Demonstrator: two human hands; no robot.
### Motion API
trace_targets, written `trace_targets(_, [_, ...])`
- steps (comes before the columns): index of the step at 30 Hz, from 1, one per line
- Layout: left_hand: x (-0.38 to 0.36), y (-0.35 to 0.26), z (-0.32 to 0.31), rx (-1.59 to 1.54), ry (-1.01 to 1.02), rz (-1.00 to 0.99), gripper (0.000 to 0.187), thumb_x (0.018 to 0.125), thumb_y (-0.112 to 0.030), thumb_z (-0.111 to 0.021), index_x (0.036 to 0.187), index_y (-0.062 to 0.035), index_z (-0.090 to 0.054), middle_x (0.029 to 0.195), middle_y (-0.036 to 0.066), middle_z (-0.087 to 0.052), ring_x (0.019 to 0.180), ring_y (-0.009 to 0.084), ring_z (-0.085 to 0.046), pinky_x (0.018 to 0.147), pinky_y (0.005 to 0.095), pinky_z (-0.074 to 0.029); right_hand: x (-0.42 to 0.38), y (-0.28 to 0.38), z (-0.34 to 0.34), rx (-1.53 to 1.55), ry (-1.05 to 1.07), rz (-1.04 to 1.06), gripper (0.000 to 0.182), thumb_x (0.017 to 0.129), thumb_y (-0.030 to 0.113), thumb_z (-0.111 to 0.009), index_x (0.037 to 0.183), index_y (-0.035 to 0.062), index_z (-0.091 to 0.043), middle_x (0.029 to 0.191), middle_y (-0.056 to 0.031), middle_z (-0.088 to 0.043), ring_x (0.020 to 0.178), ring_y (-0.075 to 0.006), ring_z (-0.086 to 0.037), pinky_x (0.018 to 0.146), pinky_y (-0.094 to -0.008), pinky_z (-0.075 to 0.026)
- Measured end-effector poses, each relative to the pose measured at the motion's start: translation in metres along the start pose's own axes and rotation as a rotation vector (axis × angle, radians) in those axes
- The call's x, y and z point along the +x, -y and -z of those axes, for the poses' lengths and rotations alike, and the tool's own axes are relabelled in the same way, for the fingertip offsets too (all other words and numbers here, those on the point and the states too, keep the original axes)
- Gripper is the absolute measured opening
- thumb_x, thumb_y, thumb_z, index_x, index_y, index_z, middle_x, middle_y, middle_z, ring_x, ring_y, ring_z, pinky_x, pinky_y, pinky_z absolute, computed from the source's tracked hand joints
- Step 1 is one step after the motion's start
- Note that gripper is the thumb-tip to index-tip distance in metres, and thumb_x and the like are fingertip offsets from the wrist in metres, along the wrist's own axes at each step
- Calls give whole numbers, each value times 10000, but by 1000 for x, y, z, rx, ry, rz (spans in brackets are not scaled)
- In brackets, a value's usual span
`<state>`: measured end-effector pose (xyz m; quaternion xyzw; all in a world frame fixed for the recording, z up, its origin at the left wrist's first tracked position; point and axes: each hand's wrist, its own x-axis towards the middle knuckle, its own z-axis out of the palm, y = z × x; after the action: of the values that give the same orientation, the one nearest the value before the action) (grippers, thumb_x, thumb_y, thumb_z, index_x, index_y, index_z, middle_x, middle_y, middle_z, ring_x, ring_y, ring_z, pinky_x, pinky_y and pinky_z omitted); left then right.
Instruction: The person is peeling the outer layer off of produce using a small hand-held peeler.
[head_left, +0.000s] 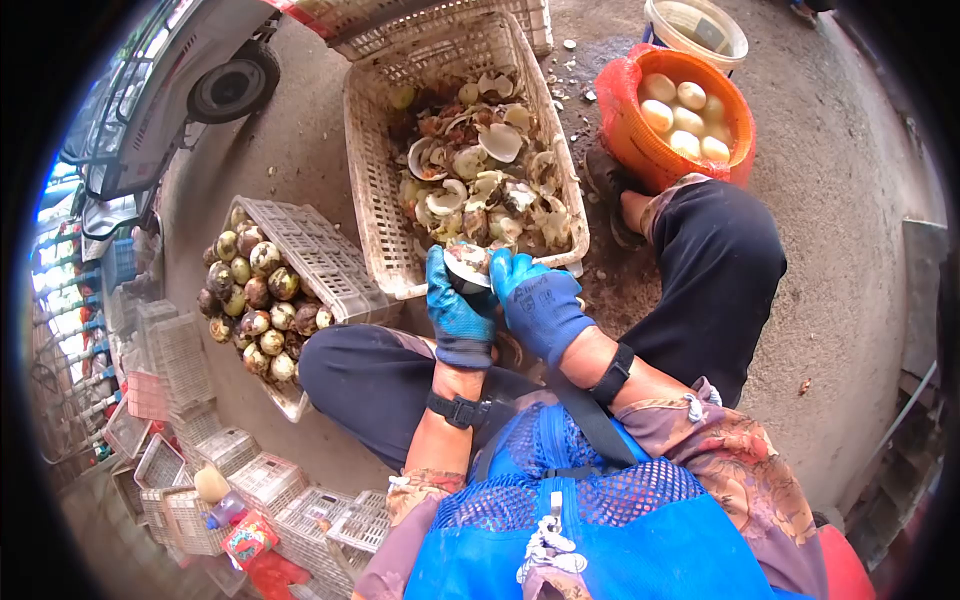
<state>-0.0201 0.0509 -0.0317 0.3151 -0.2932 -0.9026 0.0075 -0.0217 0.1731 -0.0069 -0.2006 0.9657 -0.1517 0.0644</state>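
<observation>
My left hand [461, 312], in a blue glove, is closed around a pale, partly brown husk piece [467, 266] at the near rim of a large crate [362, 190]. My right hand [537, 303], gloved in blue too, has its fingers bent against the right side of that piece; whether it grips anything else is hidden. Broken white and brown husks [478, 185] fill much of the crate. To the left, a tipped crate [310, 250] holds brown and green round fruits [262, 300]. An orange basket [735, 110] at the upper right contains pale, smooth round fruits [686, 118].
Behind the orange basket stands a white bucket [735, 38]. Stacked empty crates [270, 480] line the lower left, near a red bag [255, 540]. A vehicle wheel [232, 88] is at the upper left. My bent knees flank the large crate's near end.
</observation>
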Motion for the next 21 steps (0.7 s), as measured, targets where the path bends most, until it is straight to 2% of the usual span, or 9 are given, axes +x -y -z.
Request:
trace_targets(3, [1, 2, -3, 74, -92, -63, 340, 983, -424, -529, 1064, -106, -618, 968, 45, -661, 880, 196, -647, 799, 330, -536, 7, 5, -1, 8, 76, -63, 420, 823, 269, -665, 1163, 71, -520, 886, -98, -646, 720, -268, -693, 554, -416, -535])
trace_targets(4, [4, 4, 6, 192, 7, -140, 337, 1016, -394, -458, 1084, -102, -612, 1026, 52, -653, 947, 192, -639, 876, 337, -516, 10, 6, 1, 14, 99, -82, 409, 819, 272, -674, 1145, 72, -527, 886, -104, -656, 724, -276, -696, 560, -428, -537])
trace_targets(6, [21, 13, 29, 538, 9, -368, 333, 1018, -383, -458, 1094, -97, -611, 1036, 49, -650, 956, 190, -634, 863, 332, -521, 14, 6, 13, 145, 160, -110, 280, 845, 193, -604, 1082, 49, -563, 906, -135, -684, 785, -309, -706, 633, -444, -548])
trace_targets(9, [32, 17, 42, 696, -12, -508, 330, 1022, -370, -451, 1112, -96, -611, 1050, 49, -649, 968, 185, -632, 854, 332, -530, 19, -2, 12, 369, 217, -133, 227, 857, 144, -560, 1061, 45, -578, 937, -177, -697, 839, -351, -702, 693, -461, -547])
trace_targets(11, [34, 15, 42, 530, -9, -385, 345, 1016, -386, -457, 1125, -99, -614, 1056, 52, -652, 973, 184, -635, 858, 341, -538, 19, -11, 9, 443, 203, -122, 227, 857, 137, -553, 1067, 54, -575, 935, -197, -692, 847, -369, -693, 704, -470, -540])
trace_targets(13, [18, -1, 21, 217, 6, -112, 377, 1001, -426, -476, 1138, -104, -617, 1058, 56, -655, 975, 186, -642, 867, 358, -545, 17, -17, 6, 439, 160, -89, 222, 858, 133, -548, 1069, 65, -571, 907, -210, -684, 842, -380, -685, 703, -479, -533])
trace_targets(14, [10, -1, 8, 365, 11, -203, 431, 956, -513, -521, 1123, -129, -622, 1040, 57, -664, 916, 192, -664, 770, 357, -583, 11, -19, 0, 439, 93, -65, 203, 866, 147, -553, 1053, 71, -565, 900, -200, -682, 816, -378, -684, 685, -488, -526])
trace_targets(18, [5, -15, 3, 272, 3, -56, 422, 943, -533, -538, 1090, -146, -613, 1002, 47, -666, 797, 186, -670, 538, 294, -565, 0, -19, -4, 519, -40, -23, 182, 873, 170, -558, 1027, 73, -560, 877, -182, -675, 792, -373, -680, 653, -482, -525])
trace_targets(21, [7, -11, 2, 276, -50, -159, 412, 951, -524, -534, 1090, -144, -611, 979, 48, -661, 793, 185, -667, 548, 302, -566, 0, -15, 3, 455, -8, 28, 172, 873, 174, -562, 1012, 72, -557, 867, -174, -672, 790, -364, -680, 632, -473, -527])
